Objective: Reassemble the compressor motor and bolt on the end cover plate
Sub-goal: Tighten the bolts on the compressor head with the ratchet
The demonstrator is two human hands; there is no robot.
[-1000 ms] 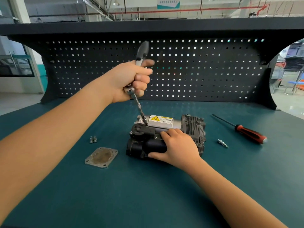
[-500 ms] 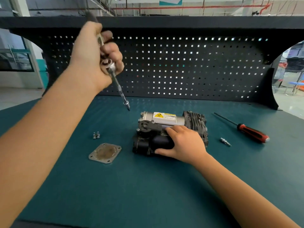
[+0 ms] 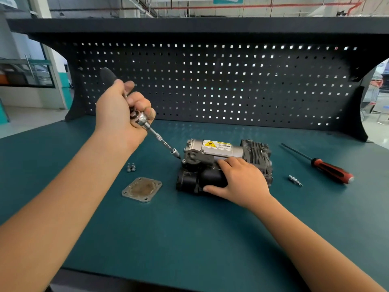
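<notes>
The compressor [image 3: 216,149] sits on the green desk [image 3: 189,239]; the right hand [image 3: 239,182] holds its black housing from the front, curled over the top; the left hand [image 3: 119,114], up to the compressor's left, grips a ratchet driver [image 3: 160,138] whose tip slants down to its upper left corner; the end cover plate [image 3: 142,189] and two bolts [image 3: 131,167] lie left of it; a red-handled screwdriver [image 3: 330,170] and small fitting [image 3: 295,180] lie right.

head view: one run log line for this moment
left hand: grips ratchet, tip near bolt on compressor; right hand: holds compressor; cover plate: off, on table; loose bolts: beside plate
</notes>
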